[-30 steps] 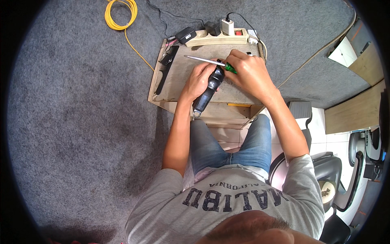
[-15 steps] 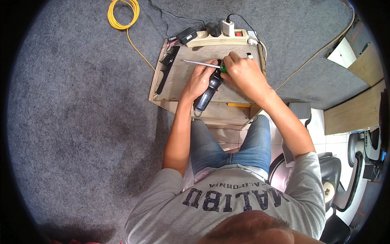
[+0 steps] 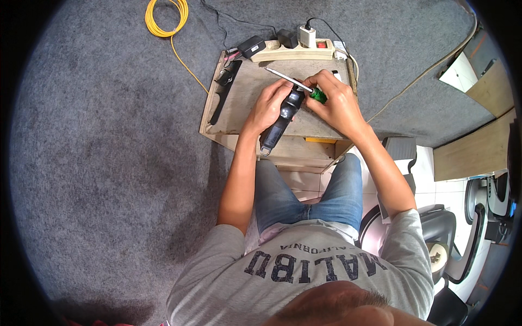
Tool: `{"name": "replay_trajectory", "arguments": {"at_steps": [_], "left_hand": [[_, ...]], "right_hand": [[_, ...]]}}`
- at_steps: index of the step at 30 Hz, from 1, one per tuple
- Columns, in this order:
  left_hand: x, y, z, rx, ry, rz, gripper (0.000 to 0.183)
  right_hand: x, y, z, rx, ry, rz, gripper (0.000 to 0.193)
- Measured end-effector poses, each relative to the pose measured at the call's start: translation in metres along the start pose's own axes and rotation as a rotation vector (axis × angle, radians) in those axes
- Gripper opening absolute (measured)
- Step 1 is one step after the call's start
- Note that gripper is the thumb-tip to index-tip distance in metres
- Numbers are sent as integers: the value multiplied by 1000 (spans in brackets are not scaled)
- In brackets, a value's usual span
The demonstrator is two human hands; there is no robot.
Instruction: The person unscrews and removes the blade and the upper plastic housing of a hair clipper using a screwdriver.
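My left hand [image 3: 266,110] is wrapped round a black electric hair clipper [image 3: 284,116], whose lower end carries a small metal loop toward me. In my right hand [image 3: 338,103] is a screwdriver with a green handle [image 3: 318,96]. Its metal shaft crosses over the clipper's far end and points up and to the left. That far end is partly covered by my fingers. On the wooden table's left side lies a long black curved casing piece [image 3: 219,106], with a small dark part beside its upper end.
A cream power strip [image 3: 293,53] with a white charger [image 3: 307,36] and black adapters [image 3: 252,47] lines the far edge of the wooden table [image 3: 253,81]. Yellow cable [image 3: 166,33] lies coiled on the grey carpet. An open shelf [image 3: 304,148] sits under the tabletop, above my knees.
My right hand has moved slightly right and toward me, showing more of the green handle. The screwdriver's shaft has tilted, its tip shifting right and farther away. The clipper stays in my left hand.
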State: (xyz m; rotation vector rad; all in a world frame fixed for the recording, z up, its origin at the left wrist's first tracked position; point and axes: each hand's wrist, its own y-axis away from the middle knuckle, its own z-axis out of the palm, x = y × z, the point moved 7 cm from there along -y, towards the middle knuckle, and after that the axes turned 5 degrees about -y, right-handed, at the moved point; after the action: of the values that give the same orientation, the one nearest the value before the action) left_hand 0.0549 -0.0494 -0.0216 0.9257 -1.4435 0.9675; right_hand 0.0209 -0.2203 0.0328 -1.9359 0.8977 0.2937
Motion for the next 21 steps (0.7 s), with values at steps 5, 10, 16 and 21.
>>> {"name": "replay_trajectory", "arguments": {"at_steps": [5, 10, 16, 21], "left_hand": [[0, 0, -1, 23, -4, -10, 41], [5, 0, 1, 7, 14, 31, 46], [-7, -2, -7, 56, 48, 10, 46], [-5, -2, -5, 53, 43, -6, 46]], "right_hand": [[2, -2, -10, 109, -58, 30, 25], [37, 3, -8, 142, -57, 362, 21], [41, 3, 2, 25, -32, 406, 23], [38, 5, 0, 56, -12, 333, 27]]}}
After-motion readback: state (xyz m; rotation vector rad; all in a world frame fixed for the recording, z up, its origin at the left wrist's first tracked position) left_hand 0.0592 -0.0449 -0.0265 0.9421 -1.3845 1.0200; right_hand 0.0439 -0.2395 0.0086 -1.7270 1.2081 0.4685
